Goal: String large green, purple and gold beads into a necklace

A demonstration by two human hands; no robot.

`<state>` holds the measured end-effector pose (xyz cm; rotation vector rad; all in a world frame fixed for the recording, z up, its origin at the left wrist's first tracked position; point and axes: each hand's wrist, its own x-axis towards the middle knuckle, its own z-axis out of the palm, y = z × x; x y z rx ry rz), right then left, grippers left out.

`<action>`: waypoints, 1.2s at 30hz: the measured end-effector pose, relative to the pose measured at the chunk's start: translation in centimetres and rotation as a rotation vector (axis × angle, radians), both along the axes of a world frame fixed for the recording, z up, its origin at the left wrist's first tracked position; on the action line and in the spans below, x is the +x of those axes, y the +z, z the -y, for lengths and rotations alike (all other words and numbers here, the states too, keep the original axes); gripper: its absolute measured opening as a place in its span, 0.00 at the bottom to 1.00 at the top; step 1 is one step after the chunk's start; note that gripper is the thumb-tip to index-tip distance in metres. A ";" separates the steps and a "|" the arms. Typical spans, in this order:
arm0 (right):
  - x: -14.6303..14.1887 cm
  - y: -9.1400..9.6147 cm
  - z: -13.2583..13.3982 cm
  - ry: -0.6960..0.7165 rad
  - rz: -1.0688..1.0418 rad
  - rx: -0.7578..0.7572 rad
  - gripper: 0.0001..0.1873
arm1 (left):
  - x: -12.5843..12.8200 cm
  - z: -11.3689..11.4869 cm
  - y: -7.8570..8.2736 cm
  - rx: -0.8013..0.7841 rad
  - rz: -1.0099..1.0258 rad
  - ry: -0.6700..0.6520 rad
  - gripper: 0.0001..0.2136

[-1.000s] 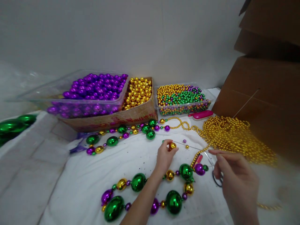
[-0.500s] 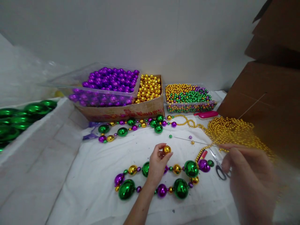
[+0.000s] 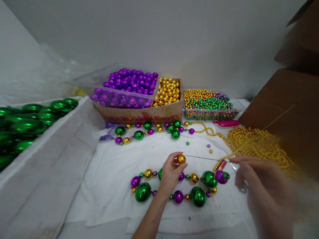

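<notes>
Between thumb and fingers, my left hand [image 3: 171, 174] pinches a shiny gold bead [image 3: 181, 159]. My right hand [image 3: 261, 189], blurred, grips a long thin needle [image 3: 206, 158] whose tip points left and lies close to the gold bead. Below my hands a string of large green, purple and gold beads [image 3: 178, 197] lies in a loop on the white cloth [image 3: 104, 202], partly covered by my left forearm. Small loose beads lie just beyond: a green bead [image 3: 187, 143], a purple bead [image 3: 208, 146] and a gold bead [image 3: 211, 151]. Scissors [image 3: 243, 188] are partly hidden behind my right hand.
Behind stand a clear tub of purple beads [image 3: 129, 83], a cardboard box [image 3: 139, 114] with gold beads, and a tub of small mixed beads [image 3: 210, 103]. Another bead string [image 3: 139, 135] lies before them. Gold bead chain [image 3: 259, 142] heaps at right; green ornaments [image 3: 30, 126] fill a left bin.
The needle tip has come closer to the gold bead, moving away from the small green bead. The whole view has shifted slightly, with things sitting further right. Both hands keep their holds.
</notes>
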<state>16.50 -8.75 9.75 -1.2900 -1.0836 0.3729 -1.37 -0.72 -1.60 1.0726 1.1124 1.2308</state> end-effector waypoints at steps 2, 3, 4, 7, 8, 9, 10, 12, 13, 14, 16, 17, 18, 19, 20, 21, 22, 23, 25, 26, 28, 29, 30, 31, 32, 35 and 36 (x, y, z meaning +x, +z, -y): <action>-0.1 0.1 0.2 0.023 0.020 0.003 0.03 | 0.0 0.1 -0.2 0.026 -0.017 -0.003 0.19; -0.1 0.1 0.3 0.030 0.031 0.003 0.03 | 0.1 0.1 -0.3 0.038 -0.030 -0.003 0.19; -0.2 0.1 0.4 0.038 0.045 0.004 0.02 | 0.2 0.0 -0.4 0.050 -0.050 -0.002 0.19; -0.1 0.1 0.6 0.058 0.092 0.008 0.02 | 0.4 0.0 -0.7 0.067 -0.109 -0.007 0.19; -0.1 0.1 0.6 0.064 0.109 0.008 0.03 | 0.5 0.0 -0.8 0.068 -0.119 -0.014 0.19; 0.0 0.0 0.7 0.068 0.126 0.007 0.03 | 0.6 0.0 -0.9 0.067 -0.122 -0.021 0.18; 0.0 0.0 0.7 0.070 0.144 0.008 0.04 | 0.6 0.0 -1.0 0.068 -0.122 -0.028 0.18; 0.0 -0.1 0.8 0.076 0.177 0.017 0.05 | 0.6 0.0 -1.1 0.073 -0.118 -0.033 0.18; 0.0 -0.1 0.8 0.082 0.191 0.023 0.05 | 0.7 0.1 -1.1 0.077 -0.116 -0.032 0.18; -0.1 -0.2 0.8 0.086 0.206 0.033 0.05 | 0.7 0.1 -1.1 0.083 -0.113 -0.029 0.18; -0.1 -0.3 0.8 0.094 0.232 0.047 0.05 | 0.7 0.1 -1.1 0.096 -0.107 -0.021 0.18; -0.2 -0.4 0.7 0.097 0.241 0.049 0.05 | 0.7 0.2 -1.1 0.103 -0.103 -0.015 0.18; -0.2 -0.4 0.7 0.101 0.249 0.047 0.06 | 0.7 0.2 -1.0 0.110 -0.100 -0.007 0.18; -0.3 -0.5 0.7 0.104 0.260 0.046 0.06 | 0.7 0.2 -1.0 0.117 -0.099 0.000 0.18; -0.4 -0.6 0.8 0.107 0.268 0.048 0.06 | 0.7 0.2 -1.0 0.123 -0.098 0.007 0.19; -0.4 -0.6 0.8 0.107 0.278 0.053 0.06 | 0.7 0.2 -1.0 0.128 -0.096 0.013 0.19; -0.5 -0.6 0.8 0.106 0.287 0.058 0.06 | 0.7 0.2 -0.9 0.131 -0.093 0.018 0.19; -0.6 -0.7 0.9 0.106 0.293 0.062 0.07 | 0.7 0.2 -0.9 0.129 -0.090 0.019 0.19; -0.8 -0.7 1.0 0.115 0.299 0.068 0.07 | 0.7 0.1 -0.9 0.118 -0.083 0.016 0.19; -0.9 -0.7 1.0 0.126 0.306 0.066 0.07 | 0.7 0.1 -0.8 0.110 -0.078 0.012 0.19; -1.1 -0.6 1.1 0.141 0.344 0.072 0.08 | 0.7 0.2 -0.7 0.096 -0.068 0.004 0.19; -1.1 -0.4 1.0 0.143 0.373 0.077 0.08 | 0.7 0.2 -0.6 0.091 -0.063 0.001 0.19; -1.2 -0.3 1.0 0.145 0.405 0.081 0.08 | 0.7 0.2 -0.5 0.087 -0.059 -0.001 0.19; -1.3 -0.2 0.9 0.145 0.434 0.087 0.08 | 0.7 0.3 -0.4 0.082 -0.057 -0.003 0.19; -1.3 0.0 0.9 0.147 0.461 0.095 0.08 | 0.7 0.3 -0.3 0.077 -0.058 -0.005 0.19; -1.6 0.2 0.8 0.183 0.534 0.137 0.10 | 0.7 0.5 0.1 0.061 -0.065 -0.012 0.19; -1.7 0.2 0.8 0.203 0.558 0.151 0.10 | 0.7 0.5 0.2 0.057 -0.069 -0.014 0.19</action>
